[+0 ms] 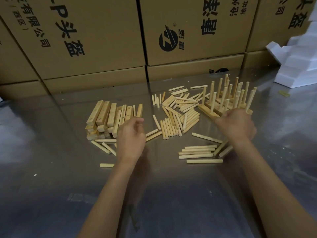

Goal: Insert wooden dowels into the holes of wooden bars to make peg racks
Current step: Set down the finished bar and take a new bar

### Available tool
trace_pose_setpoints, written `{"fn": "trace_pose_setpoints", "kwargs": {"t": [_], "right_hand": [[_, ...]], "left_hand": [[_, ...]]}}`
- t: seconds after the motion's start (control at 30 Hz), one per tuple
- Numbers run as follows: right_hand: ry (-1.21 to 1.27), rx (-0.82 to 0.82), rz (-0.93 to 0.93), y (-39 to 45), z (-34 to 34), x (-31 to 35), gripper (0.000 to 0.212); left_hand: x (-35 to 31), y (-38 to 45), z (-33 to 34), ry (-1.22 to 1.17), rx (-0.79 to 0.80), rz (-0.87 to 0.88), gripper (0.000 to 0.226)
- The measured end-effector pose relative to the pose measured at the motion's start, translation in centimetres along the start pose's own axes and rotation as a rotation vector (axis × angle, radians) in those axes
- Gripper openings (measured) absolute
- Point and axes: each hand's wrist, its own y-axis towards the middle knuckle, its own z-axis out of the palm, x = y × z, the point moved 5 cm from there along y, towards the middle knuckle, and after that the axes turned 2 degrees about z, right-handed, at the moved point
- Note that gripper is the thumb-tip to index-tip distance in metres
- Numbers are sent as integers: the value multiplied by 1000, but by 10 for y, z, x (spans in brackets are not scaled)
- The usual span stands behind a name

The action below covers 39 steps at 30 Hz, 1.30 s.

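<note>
Here I see the left hand (131, 134) loosely curled, holding nothing, beside the bars (109, 117); right hand (235, 125) at the peg racks (226, 98), its fingers' state unclear.

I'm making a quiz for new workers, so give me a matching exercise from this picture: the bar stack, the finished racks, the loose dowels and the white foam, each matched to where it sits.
Things:
1. stack of wooden bars
2. finished peg racks
3. loose dowels
4. white foam blocks

Places:
A. far right, against the cardboard boxes
B. just beyond the right hand
C. left of the left hand
D. spread in the middle, between bars and racks

Pairs: 1-C, 2-B, 3-D, 4-A
</note>
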Motion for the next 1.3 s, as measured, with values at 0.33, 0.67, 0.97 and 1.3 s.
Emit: {"fn": "trace_pose_setpoints", "kwargs": {"t": [0.33,0.67,0.97,1.3], "right_hand": [[60,103,-250,-39,24,33,21],[45,93,-294,-45,31,37,21],[295,315,-379,-54,38,50,29],[828,839,-129,-72,45,58,31]], "left_hand": [[16,9,33,812,352,198,49],[8,6,17,616,112,74,28],[-8,2,-1,-289,89,-237,28],[-31,-26,32,-882,702,-343,31]]}}
